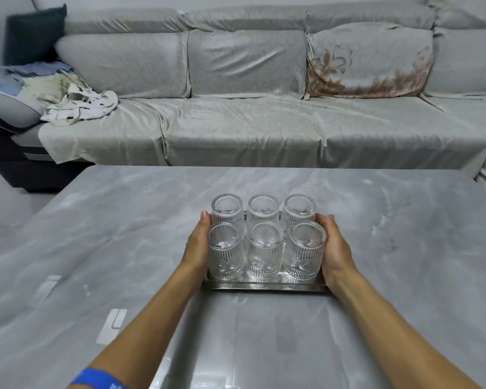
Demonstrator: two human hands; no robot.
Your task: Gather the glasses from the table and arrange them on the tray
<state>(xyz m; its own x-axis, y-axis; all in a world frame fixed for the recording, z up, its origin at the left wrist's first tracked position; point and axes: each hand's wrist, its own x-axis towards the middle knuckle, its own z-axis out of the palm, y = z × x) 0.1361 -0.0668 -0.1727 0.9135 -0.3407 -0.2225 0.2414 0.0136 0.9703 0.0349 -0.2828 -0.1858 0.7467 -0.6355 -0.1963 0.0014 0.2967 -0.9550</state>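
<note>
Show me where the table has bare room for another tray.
Table is bare left of the left hand, right of the right hand, and beyond the tray toward the sofa. The tray itself is crowded with six glasses.

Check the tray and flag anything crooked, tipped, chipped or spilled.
Nothing stands out. Six ribbed glasses stand upside down on the metal tray in two even rows of three, none tipped, no spill visible. The left hand and right hand cup the tray's ends. Fine chips could not be seen.
</note>
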